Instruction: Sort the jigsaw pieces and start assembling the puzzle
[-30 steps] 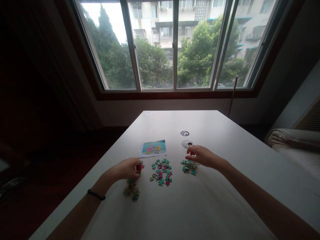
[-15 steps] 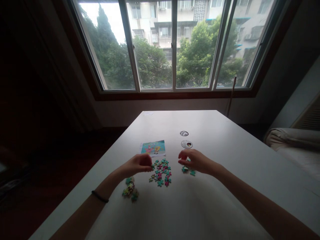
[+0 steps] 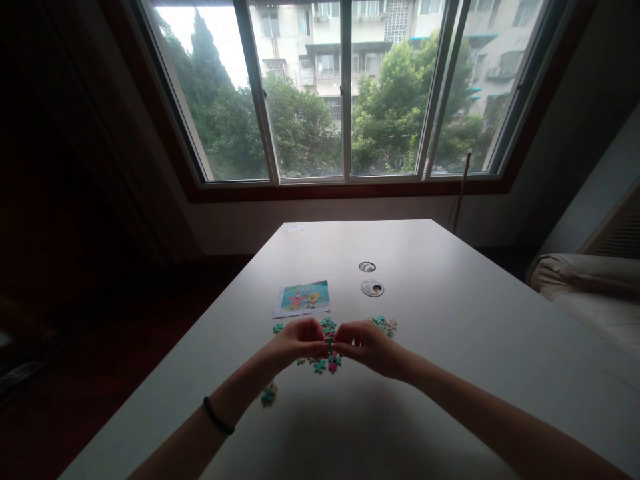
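Observation:
My left hand (image 3: 296, 341) and my right hand (image 3: 367, 345) meet above the middle cluster of puzzle pieces (image 3: 326, 362), fingertips pinched together around small pieces. A second cluster (image 3: 384, 324) lies just beyond my right hand. A few pieces (image 3: 269, 394) lie under my left forearm, and a single teal piece (image 3: 278, 328) sits left of my left hand. The puzzle's reference picture (image 3: 303, 297) lies flat behind the pieces. All of this rests on the white table (image 3: 450, 320).
Two small round lids or discs (image 3: 372, 288) (image 3: 367, 267) lie beyond the pieces. A large window (image 3: 345, 93) fills the far wall. A beige cushion or sofa (image 3: 585, 280) stands at the right. The floor left of the table is dark.
Both hands moved inward from the outer clusters and came together over the middle cluster, each pinching a piece. The view shifted slightly.

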A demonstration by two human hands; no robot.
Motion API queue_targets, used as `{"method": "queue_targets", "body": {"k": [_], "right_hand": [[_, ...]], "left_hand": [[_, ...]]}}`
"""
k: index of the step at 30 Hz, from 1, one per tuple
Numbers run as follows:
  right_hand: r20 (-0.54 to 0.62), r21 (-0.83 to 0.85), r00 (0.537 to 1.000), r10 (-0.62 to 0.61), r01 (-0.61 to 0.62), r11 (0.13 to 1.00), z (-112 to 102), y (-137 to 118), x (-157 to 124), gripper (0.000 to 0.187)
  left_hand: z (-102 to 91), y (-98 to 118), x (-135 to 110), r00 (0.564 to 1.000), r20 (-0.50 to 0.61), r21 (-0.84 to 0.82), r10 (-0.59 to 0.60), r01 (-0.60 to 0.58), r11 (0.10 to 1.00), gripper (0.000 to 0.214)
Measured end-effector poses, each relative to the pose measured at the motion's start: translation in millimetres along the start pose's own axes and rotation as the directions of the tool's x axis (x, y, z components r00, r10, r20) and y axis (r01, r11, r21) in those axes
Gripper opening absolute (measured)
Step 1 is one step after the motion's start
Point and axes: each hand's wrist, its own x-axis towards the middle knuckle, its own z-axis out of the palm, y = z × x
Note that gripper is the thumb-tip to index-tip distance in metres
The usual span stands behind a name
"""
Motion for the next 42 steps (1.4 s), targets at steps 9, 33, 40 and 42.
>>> {"method": "queue_targets", "body": {"k": [9,33,40,42], "right_hand": [[0.032,0.056,0.995,0.099,-0.101,0.993,-2,3,3,0.012],[0.118,-0.617,0.926,0.359,-0.214,0.757,-85,15,5,0.021],[0.178,-0.603,0.923,0.342,-0.173,0.779,-70,1,3,0.024],[0.188,-0.601,0.921,0.340,-0.166,0.782,-67,0,2,0.025]], "left_hand": [[2.9,1,-1,0.999,0.048,0.048,-0.019,0.016,0.999,0.037],[-92.4,43,-47,0.969,-0.100,0.980,-0.228,0.136,0.145,0.025],[-93.4,35,-40,0.969,-0.094,0.973,-0.230,0.138,0.186,0.017],[-95.5,34,-38,0.971,-0.087,0.967,-0.223,0.136,0.216,0.016]]}}
